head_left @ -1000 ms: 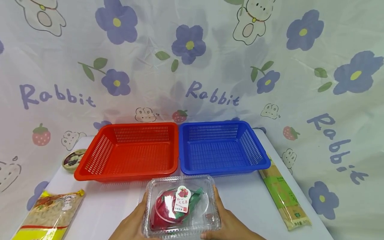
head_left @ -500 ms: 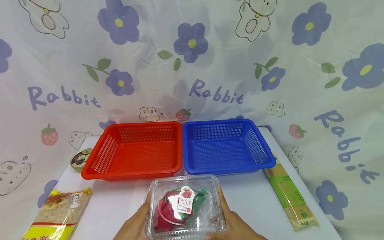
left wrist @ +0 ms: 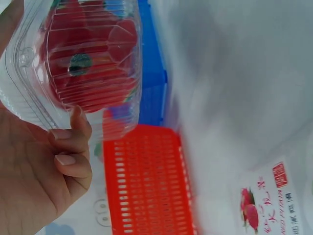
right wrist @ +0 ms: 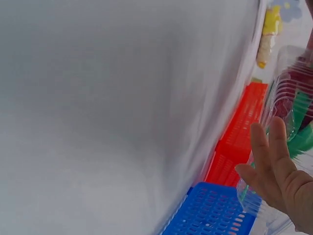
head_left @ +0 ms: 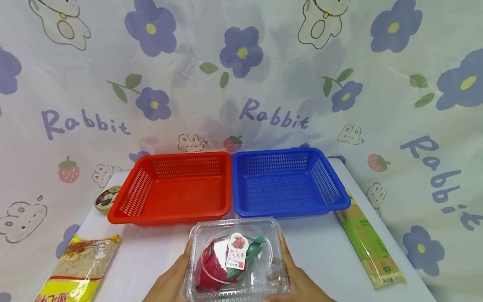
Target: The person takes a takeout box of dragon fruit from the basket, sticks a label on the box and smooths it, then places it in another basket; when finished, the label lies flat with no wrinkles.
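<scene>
A clear plastic clamshell box (head_left: pixel 275 247) is held up between both hands, low in the middle of the head view. Inside lies a red dragon fruit (head_left: pixel 215 268) with green tips, under a white label (head_left: pixel 237 251) on the lid. My left hand (head_left: pixel 171 277) grips the box's left side; the left wrist view shows its fingers (left wrist: pixel 73 142) curled at the underside. On the opposite side my right hand (head_left: pixel 302 283) holds the box, with fingers (right wrist: pixel 274 156) beneath it and the thumb at the near edge.
Beyond the box, a red basket (head_left: pixel 188 218) and a blue basket (head_left: pixel 290 213) stand side by side on the white table. A yellow-ended food packet (head_left: pixel 81 268) and a round tin (head_left: pixel 106 199) lie left. A long green-and-tan packet (head_left: pixel 371 247) lies right.
The head view has turned slightly left, so the baskets and packets appear shifted to the right. Both hands keep hold of the clamshell box, which stays in front of the baskets.
</scene>
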A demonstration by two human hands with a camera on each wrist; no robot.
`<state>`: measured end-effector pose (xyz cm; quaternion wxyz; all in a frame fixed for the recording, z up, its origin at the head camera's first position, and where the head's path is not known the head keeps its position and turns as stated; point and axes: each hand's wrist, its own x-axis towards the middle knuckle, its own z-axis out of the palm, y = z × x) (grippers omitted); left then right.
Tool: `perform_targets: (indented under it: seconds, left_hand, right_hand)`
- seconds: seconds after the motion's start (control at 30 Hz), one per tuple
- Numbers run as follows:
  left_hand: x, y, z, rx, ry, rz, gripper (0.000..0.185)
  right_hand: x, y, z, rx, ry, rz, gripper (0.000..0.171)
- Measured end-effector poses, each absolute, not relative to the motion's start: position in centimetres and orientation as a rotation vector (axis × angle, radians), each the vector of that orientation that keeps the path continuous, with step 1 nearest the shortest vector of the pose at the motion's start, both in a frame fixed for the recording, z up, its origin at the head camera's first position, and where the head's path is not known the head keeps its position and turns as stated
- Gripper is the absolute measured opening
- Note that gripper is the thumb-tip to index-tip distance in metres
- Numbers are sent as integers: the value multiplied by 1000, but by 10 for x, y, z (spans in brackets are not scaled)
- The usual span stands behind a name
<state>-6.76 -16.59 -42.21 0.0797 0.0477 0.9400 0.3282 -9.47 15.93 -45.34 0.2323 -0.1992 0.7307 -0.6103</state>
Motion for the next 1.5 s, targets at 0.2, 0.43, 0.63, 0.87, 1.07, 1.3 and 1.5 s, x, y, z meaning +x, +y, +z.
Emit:
perform_targets:
  seconds: [0.2, 0.43, 0.63, 0.87, 1.07, 1.3, 1.5]
  left_hand:
    - [-60, -174, -417, 230, 2960, 891, 135]
    - [-63, -165, -392, 57, 2773, 966, 141]
    - [-70, -165, -387, 72, 2705, 1015, 135]
    - [-72, -167, -389, 92, 2699, 1059, 129]
    - [-76, -167, -387, 93, 2677, 1078, 129]
    - [-81, -163, -386, 64, 2679, 1054, 133]
    - [-86, -158, -386, 14, 2637, 1087, 136]
  right_hand:
    - [-92, 154, -451, -638, 1956, -1750, 128]
    - [-91, 149, -440, -602, 1825, -1861, 131]
    - [-90, 146, -430, -472, 1708, -1923, 126]
    - [-88, 146, -427, -456, 1655, -1952, 124]
    - [-92, 149, -424, -507, 1733, -1943, 124]
    - [-95, 152, -421, -556, 1813, -1944, 117]
    - [-97, 153, -416, -531, 2013, -1920, 100]
